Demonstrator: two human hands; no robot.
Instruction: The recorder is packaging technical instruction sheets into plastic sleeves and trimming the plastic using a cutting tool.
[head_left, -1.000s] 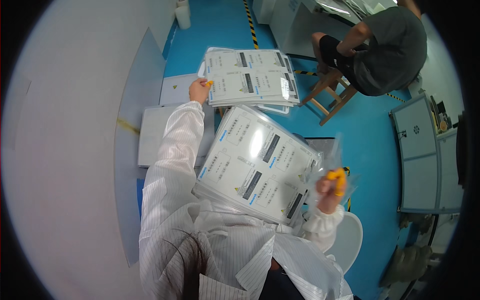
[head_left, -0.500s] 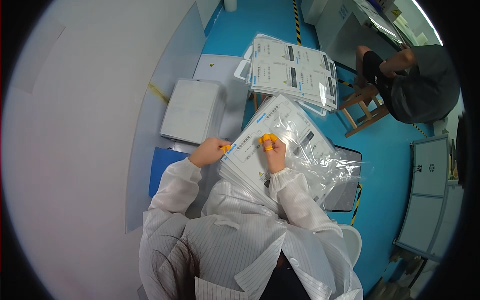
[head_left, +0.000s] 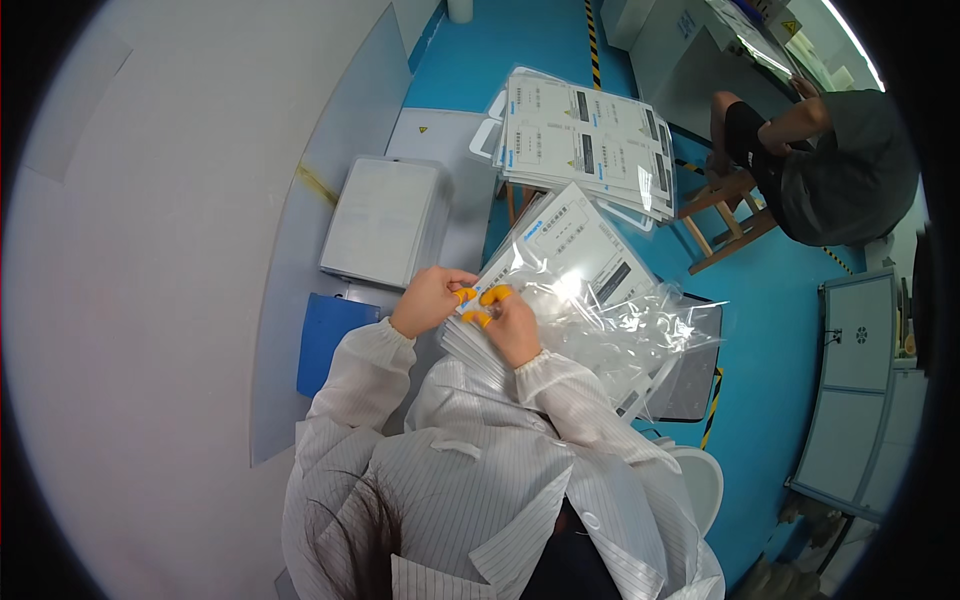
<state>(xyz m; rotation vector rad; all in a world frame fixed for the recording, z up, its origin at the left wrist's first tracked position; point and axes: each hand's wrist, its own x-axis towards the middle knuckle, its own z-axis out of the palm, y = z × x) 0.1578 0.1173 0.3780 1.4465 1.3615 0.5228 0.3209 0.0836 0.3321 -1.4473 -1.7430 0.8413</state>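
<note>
A stack of white printed sheets lies slanted before me, its lower corner close to my coat. Crumpled clear plastic film covers the right part of the top sheet. At the stack's left corner, my left hand is closed, thumb and finger pinching the sheet's edge. My right hand is just to its right, its fingers curled in over the same corner and closed on the film; the fingertips partly hide what they grip. Yellow finger cots cover fingertips on both hands.
Beyond lies another pile of printed sheets in clear film. A white block-like stack and a blue box are at left. A dark-edged tray sits under the film at right. Another person sits on a wooden stool.
My right hand has moved left from the middle of the sheet to its left corner, beside my left hand. The film has shifted and bunched over the stack. My left hand moved slightly right.
</note>
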